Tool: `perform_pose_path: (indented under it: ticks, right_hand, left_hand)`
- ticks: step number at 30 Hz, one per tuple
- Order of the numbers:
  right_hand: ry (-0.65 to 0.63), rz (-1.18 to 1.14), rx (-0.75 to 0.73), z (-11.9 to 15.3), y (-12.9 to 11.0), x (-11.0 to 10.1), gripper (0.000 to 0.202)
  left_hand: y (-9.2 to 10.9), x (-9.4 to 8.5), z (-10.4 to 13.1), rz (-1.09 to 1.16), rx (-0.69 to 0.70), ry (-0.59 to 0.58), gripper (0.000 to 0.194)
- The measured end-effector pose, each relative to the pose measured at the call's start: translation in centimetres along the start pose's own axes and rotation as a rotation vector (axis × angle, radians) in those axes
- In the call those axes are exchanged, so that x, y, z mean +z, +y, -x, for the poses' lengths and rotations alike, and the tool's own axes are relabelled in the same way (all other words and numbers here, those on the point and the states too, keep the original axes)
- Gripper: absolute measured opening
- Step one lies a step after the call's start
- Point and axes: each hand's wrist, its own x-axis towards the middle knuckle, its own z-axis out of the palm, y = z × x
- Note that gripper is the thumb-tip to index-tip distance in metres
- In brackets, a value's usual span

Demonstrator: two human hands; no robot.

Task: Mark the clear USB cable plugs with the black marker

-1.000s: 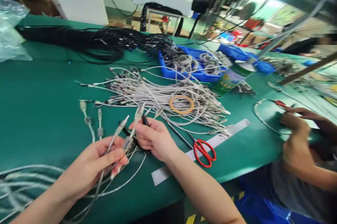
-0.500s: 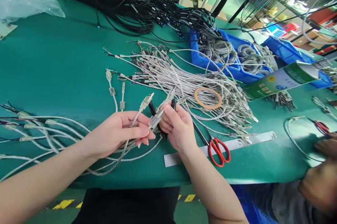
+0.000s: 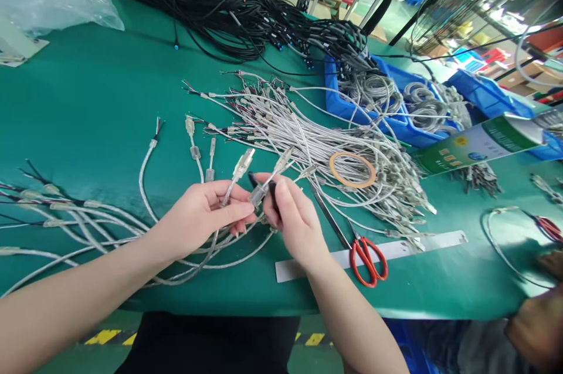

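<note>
My left hand point(image 3: 209, 216) pinches a clear-sheathed USB cable between thumb and fingers, its USB plug point(image 3: 241, 166) pointing up and to the right. Between both hands is the clear-coated ferrite bead point(image 3: 256, 196) of another USB cable, and my left thumb touches it. My right hand point(image 3: 294, 218) is closed around a slim black-handled thing point(image 3: 273, 195); its kind is hidden by the fingers. A second USB plug point(image 3: 282, 161) sticks up just above my right fingers. More grey cables point(image 3: 189, 271) run beneath my left hand and forearm.
A large bundle of grey cables point(image 3: 303, 131) lies ahead, with a tan ring point(image 3: 352, 169) on it. Red-handled scissors point(image 3: 368, 261) rest on a steel ruler point(image 3: 409, 245). Blue bins point(image 3: 365, 113) hold coiled cables. Black cables point(image 3: 211, 16) lie behind. Another person's hand point(image 3: 552, 262) is at right.
My right fingers have shifted on the black thing and curl closer around the ferrite bead. A loose cable end with bare wires now stands up left of my left hand. The view has shifted slightly.
</note>
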Motion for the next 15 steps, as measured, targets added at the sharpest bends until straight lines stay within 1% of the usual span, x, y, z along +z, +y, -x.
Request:
perform_pose_path:
  ticks: [3, 5, 6, 8, 10, 12, 15]
  right_hand:
    - [-0.135, 0.203, -0.006, 0.6, -0.5, 0.1, 0.039]
    - [-0.165, 0.313, -0.052, 0.7, -0.7, 0.1, 0.034]
    - [-0.153, 0.353, -0.089, 0.6, -0.7, 0.1, 0.029]
    - [-0.085, 0.417, -0.164, 0.5, -0.6, -0.1, 0.022]
    - [0.007, 0.462, -0.214, 0.2, -0.4, -0.2, 0.026]
    - [0.069, 0.446, -0.201, -0.1, -0.1, -0.3, 0.035]
    - [0.080, 0.252, -0.090, -0.4, 0.1, -0.5, 0.042]
  left_hand:
    - [0.1, -0.2, 0.1, -0.124, 0.040, 0.044, 0.017]
    - [0.2, -0.4, 0.3, -0.193, 0.072, 0.055, 0.018]
    - [0.2, -0.4, 0.4, -0.214, 0.084, 0.054, 0.017]
    - [0.2, -0.4, 0.6, -0.220, 0.085, 0.024, 0.014]
    - [0.2, -0.4, 0.6, -0.170, 0.058, -0.035, 0.011]
    - [0.2, -0.4, 0.4, -0.087, 0.017, -0.089, 0.011]
    - [0.3, -0.5, 0.0, 0.048, -0.035, -0.145, 0.012]
